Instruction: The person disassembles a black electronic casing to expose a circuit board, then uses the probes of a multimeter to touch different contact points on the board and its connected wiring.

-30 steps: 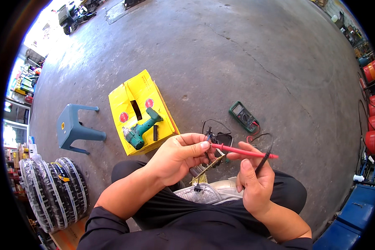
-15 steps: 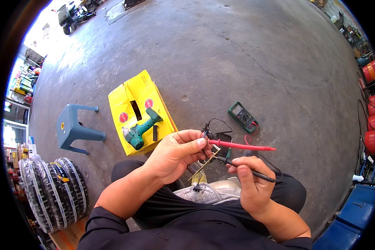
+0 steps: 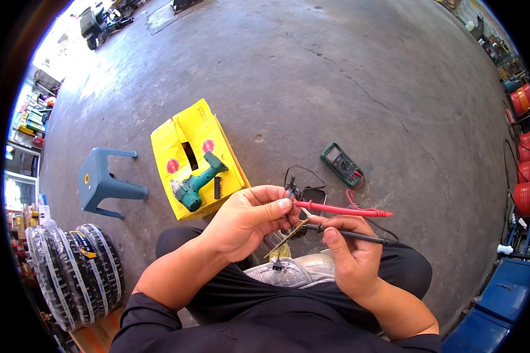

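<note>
My left hand (image 3: pixel 254 220) pinches the tip end of a red test probe (image 3: pixel 347 209), together with thin wires at its fingertips. The black test probe (image 3: pixel 353 236) is gripped between thumb and fingers of my right hand (image 3: pixel 356 253), its tip pointing left at a small thin board (image 3: pixel 288 236) hanging below my left fingers. What the tip touches is too small to tell. Under the hands, a clear lamp housing (image 3: pixel 288 270) rests in my lap with a small black connector (image 3: pixel 278 265) over it. A green multimeter (image 3: pixel 342 163) lies on the floor beyond, the red lead plugged into it.
Left of my knees stands a yellow box (image 3: pixel 188 135) with a green cordless driver (image 3: pixel 197 183) on top. Further left are a blue-grey stool (image 3: pixel 106 183) and wrapped tyres (image 3: pixel 76 270). Red drums (image 3: pixel 527 199) and blue cabinets (image 3: pixel 503 300) line the right side.
My right hand has moved slightly up and left, levelling the black probe and bringing it closer below the red one. My left hand keeps its pinch almost unmoved.
</note>
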A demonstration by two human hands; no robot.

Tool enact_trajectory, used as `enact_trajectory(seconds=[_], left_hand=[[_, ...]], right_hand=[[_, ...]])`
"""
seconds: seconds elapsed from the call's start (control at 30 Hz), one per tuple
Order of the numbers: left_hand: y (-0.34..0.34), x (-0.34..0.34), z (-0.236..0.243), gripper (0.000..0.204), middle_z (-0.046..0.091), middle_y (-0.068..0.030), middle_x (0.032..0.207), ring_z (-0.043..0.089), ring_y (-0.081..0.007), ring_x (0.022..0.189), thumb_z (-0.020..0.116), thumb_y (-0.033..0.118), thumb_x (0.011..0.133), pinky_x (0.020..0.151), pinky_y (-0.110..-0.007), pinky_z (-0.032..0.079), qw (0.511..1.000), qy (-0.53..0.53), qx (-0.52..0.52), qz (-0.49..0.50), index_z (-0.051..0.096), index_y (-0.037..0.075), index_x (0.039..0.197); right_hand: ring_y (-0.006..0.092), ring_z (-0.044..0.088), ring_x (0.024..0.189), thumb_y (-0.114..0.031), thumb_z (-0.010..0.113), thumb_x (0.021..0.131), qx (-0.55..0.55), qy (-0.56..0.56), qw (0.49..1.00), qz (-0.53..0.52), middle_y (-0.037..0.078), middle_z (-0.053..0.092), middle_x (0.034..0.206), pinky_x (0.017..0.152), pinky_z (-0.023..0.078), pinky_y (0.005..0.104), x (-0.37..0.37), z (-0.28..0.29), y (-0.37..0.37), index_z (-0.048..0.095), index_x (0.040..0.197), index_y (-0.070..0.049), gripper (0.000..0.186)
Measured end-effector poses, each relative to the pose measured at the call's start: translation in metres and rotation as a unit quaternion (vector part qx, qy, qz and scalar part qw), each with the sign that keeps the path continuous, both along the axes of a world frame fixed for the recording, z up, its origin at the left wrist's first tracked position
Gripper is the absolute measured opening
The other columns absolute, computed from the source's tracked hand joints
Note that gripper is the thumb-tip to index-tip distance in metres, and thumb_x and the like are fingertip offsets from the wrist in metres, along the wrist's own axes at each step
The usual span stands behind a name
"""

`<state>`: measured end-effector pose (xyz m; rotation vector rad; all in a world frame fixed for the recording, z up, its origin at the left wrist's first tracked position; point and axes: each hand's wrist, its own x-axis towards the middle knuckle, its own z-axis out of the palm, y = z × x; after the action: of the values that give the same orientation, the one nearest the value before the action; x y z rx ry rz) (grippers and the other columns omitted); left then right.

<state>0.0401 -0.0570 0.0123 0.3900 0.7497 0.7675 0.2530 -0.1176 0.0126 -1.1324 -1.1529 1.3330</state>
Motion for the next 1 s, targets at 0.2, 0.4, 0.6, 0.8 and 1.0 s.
enact_trajectory(seconds=[0.2, 0.4, 0.6, 0.8, 1.0], left_hand=[[-0.0007, -0.0018, -0.0018, 0.014, 0.070, -0.0093, 0.099, 0.067, -0.0194, 0.092, 0.064, 0.009, 0.096, 0.086, -0.034, 0.054, 1.000, -0.009, 0.009, -0.011, 0.068, 0.002, 0.108], [-0.0006, -0.0023, -0.0014, 0.014, 0.070, -0.0090, 0.100, 0.068, -0.0190, 0.092, 0.065, 0.009, 0.096, 0.087, -0.034, 0.054, 1.000, -0.007, 0.008, -0.010, 0.068, 0.002, 0.108], [-0.0001, -0.0021, 0.0007, 0.013, 0.071, -0.0093, 0.100, 0.068, -0.0185, 0.091, 0.064, 0.008, 0.096, 0.087, -0.034, 0.054, 1.000, -0.016, 0.006, -0.012, 0.068, 0.001, 0.107], [-0.0004, -0.0011, -0.0018, 0.013, 0.071, -0.0097, 0.101, 0.067, -0.0186, 0.092, 0.064, 0.006, 0.096, 0.087, -0.034, 0.054, 1.000, -0.028, 0.007, -0.009, 0.068, 0.001, 0.107], [-0.0019, -0.0002, -0.0025, 0.013, 0.071, -0.0101, 0.101, 0.068, -0.0189, 0.092, 0.064, 0.006, 0.096, 0.087, -0.035, 0.055, 1.000, -0.026, 0.013, -0.004, 0.067, 0.001, 0.107]], right_hand=[[0.0231, 0.066, 0.108, -0.003, 0.058, 0.100, 0.009, 0.036, 0.999, -0.003, 0.021, 0.069, 0.113, 0.096, 0.050, 0.0325, -0.0046, -0.0025, -0.0021, 0.057, 0.110, 0.005, 0.013], [0.0255, 0.065, 0.114, -0.006, 0.053, 0.103, 0.000, 0.088, 0.996, 0.012, 0.023, 0.067, 0.117, 0.098, 0.049, 0.0340, -0.0036, -0.0031, -0.0007, 0.052, 0.113, 0.005, 0.015], [0.0247, 0.065, 0.113, -0.005, 0.052, 0.103, 0.002, 0.076, 0.997, 0.011, 0.021, 0.067, 0.116, 0.097, 0.052, 0.0343, -0.0053, -0.0022, -0.0003, 0.052, 0.113, 0.005, 0.014], [0.0240, 0.066, 0.111, -0.004, 0.051, 0.103, 0.006, 0.082, 0.997, 0.003, 0.020, 0.067, 0.114, 0.095, 0.055, 0.0352, -0.0074, -0.0035, -0.0005, 0.052, 0.113, 0.005, 0.013], [0.0235, 0.067, 0.110, -0.003, 0.051, 0.103, 0.006, 0.080, 0.997, -0.005, 0.020, 0.067, 0.114, 0.096, 0.054, 0.0340, -0.0076, -0.0062, -0.0033, 0.052, 0.112, 0.005, 0.013]])
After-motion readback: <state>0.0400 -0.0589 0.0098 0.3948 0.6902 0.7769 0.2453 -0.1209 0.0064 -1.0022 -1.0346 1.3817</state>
